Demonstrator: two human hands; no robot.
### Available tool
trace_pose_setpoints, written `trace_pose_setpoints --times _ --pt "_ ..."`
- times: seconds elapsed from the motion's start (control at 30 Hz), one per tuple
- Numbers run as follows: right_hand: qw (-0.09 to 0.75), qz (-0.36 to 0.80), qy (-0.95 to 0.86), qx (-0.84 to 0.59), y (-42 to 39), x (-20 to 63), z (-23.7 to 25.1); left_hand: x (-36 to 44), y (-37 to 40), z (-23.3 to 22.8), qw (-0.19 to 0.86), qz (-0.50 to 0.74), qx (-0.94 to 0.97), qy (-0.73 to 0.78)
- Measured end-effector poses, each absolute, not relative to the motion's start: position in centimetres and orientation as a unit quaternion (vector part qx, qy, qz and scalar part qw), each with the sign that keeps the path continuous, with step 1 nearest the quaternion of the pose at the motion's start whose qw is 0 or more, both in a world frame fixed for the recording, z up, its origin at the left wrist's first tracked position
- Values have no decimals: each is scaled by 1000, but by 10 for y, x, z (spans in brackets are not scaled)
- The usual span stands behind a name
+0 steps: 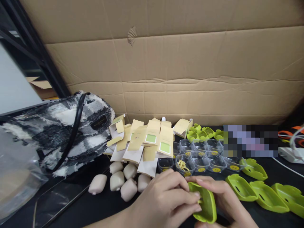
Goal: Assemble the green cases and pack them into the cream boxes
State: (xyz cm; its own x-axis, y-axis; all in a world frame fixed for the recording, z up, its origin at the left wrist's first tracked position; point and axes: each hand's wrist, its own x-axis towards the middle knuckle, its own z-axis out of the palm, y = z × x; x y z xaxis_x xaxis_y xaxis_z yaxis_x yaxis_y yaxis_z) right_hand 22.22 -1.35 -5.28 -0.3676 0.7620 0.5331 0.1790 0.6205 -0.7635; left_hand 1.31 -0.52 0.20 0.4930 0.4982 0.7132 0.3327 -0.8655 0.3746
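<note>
While both our hands close around the green case half [206, 202], left hand [163, 202] pinching its near rim and right hand [223, 199] cupping behind, it looks light, stiff, slick plastic, best held by the edges, more green halves [268, 198] lying right of the grip on the bench [95, 205].

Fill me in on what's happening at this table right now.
A person holds a green plastic case in both hands at the table's near edge: the left hand grips it from the left, the right hand supports it from behind. More green cases lie to the right. Beyond are clear trays, folded cardboard boxes, beige pouches and a fuzzy plaid bag.
</note>
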Motion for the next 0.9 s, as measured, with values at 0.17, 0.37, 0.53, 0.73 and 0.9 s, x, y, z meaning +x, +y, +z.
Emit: trace_pose_setpoints --times 0.17,0.37,0.53,0.73,0.9 --pt "474 316 -769 -289 -12 220 -53 13 -5 0 103 431 861 248" --pt "474 313 -772 -286 -14 218 -48 12 -6 3 110 389 872 277" --pt "484 298 -763 -309 -13 220 -49 7 -6 7 84 348 898 257" --pt "470 271 -773 -328 -12 223 -49 2 1 -3 20 338 912 230" --pt "446 332 -762 -334 -14 223 -48 3 2 -2 -45 315 925 207"
